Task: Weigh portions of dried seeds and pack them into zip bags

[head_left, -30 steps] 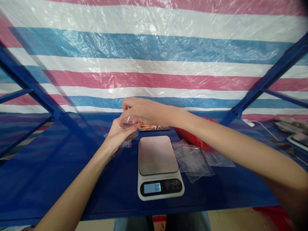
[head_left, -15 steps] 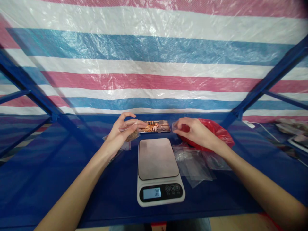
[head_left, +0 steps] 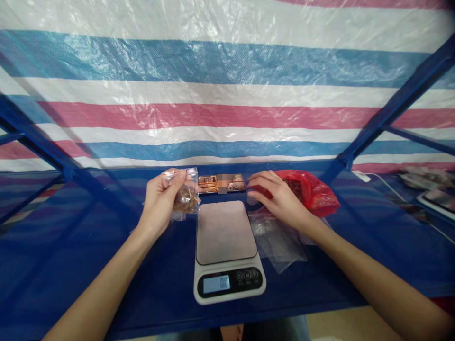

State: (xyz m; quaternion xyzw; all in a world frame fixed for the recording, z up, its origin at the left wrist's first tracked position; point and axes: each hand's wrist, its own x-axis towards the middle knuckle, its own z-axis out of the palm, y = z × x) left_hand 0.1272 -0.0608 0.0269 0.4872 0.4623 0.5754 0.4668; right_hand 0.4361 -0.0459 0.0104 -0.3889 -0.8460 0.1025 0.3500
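My left hand (head_left: pixel 161 196) pinches the top of a clear zip bag (head_left: pixel 188 196) holding brown dried pieces, upright at the scale's far left corner. Other clear bagging lies beneath that hand, mostly hidden. Over the far right corner of the scale, my right hand (head_left: pixel 277 193) is curved with thumb and fingers apart. A small clear cup (head_left: pixel 252 199) sits just under its fingertips. Behind that hand lies a red plastic bag (head_left: pixel 322 194), its mouth showing brown dried material. The white kitchen scale (head_left: pixel 226 234) has a bare plate and reads 0.0.
A phone (head_left: pixel 208 183) with a lit picture lies beyond the scale. Several flat clear zip bags (head_left: pixel 280 246) are right of the scale. Blue metal struts (head_left: pixel 394 111) flank the blue shelf, with a striped sheet behind. A white cable (head_left: pixel 387 189) runs at the right.
My left hand has drawn back and raised the filled zip bag upright. My right hand has lowered slightly, and the clear cup now shows below its fingertips. The view has shifted slightly.
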